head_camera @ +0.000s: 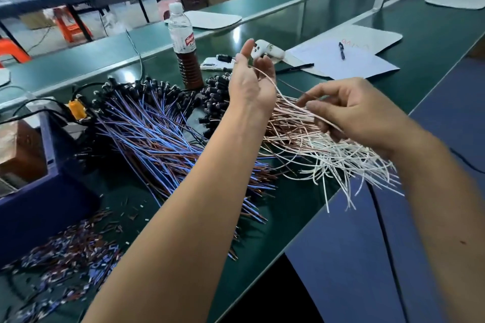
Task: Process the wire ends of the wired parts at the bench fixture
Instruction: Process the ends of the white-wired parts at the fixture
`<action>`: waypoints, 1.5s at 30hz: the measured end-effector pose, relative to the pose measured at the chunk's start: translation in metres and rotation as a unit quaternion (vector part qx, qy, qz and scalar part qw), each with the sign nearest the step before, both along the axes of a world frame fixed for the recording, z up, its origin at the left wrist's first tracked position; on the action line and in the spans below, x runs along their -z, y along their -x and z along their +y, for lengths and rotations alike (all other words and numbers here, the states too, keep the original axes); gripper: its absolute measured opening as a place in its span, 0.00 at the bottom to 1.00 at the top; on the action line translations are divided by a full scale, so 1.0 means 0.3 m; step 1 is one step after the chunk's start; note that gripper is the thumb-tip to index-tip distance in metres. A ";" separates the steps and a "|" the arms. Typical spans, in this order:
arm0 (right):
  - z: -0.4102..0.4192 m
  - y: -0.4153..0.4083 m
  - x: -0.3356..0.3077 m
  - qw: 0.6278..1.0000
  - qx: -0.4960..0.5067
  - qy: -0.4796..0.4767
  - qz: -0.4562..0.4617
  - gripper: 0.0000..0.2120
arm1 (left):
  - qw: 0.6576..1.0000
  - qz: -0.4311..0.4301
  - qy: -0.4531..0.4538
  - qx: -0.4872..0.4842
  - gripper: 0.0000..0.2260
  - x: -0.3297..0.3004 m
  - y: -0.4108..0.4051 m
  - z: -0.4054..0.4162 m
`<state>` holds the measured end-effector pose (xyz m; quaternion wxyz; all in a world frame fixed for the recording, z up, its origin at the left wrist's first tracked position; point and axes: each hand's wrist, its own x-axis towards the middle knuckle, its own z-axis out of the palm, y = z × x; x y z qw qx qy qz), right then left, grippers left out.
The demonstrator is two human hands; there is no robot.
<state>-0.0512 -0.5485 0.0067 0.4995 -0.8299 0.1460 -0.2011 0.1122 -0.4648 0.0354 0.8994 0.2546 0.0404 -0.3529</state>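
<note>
My left hand (249, 84) is raised over the bench and pinches one wired part (225, 58), whose small black head sticks out to the left of my fingers. Its pale pink-and-white wire (282, 96) runs down to the right into my right hand (359, 115), whose fingers curl round it. Below both hands lies a pile of white and brown wired parts (322, 157) with black heads (215, 102). A second pile, with blue and brown wires (157, 136), lies to the left. The blue bench fixture (49, 170) stands at the far left, with a yellow connector (77, 110).
Cut insulation scraps (68, 257) litter the green mat at lower left. Behind the piles stand a bottle (183, 42), a phone (211, 63) and a white device (267, 50). Paper (349, 64) with a pen (342, 50) lies at right. The bench edge runs diagonally at right.
</note>
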 end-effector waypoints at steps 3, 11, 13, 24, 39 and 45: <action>-0.044 0.034 -0.024 0.997 0.051 0.055 -0.021 0.11 | 0.991 -0.097 -0.096 -0.001 0.19 0.011 -0.023 0.012; -0.120 0.094 -0.082 0.970 0.108 0.200 0.085 0.36 | 0.962 -0.149 -0.226 0.028 0.13 0.053 -0.054 0.011; -0.127 0.065 -0.050 0.937 0.163 0.280 0.132 0.29 | 0.955 -0.098 -0.277 0.027 0.08 0.073 -0.057 0.018; 0.042 -0.232 0.130 0.897 0.072 0.366 0.238 0.37 | 0.817 -0.350 -0.456 0.048 0.04 0.028 -0.047 0.047; 0.499 -0.399 0.007 0.948 0.104 0.299 -0.019 0.09 | 0.709 -0.490 -0.446 0.240 0.16 0.068 -0.040 0.776; 0.991 -0.484 0.044 0.945 -0.193 0.261 0.046 0.14 | 0.629 -0.475 -0.502 0.356 0.12 0.129 -0.004 1.255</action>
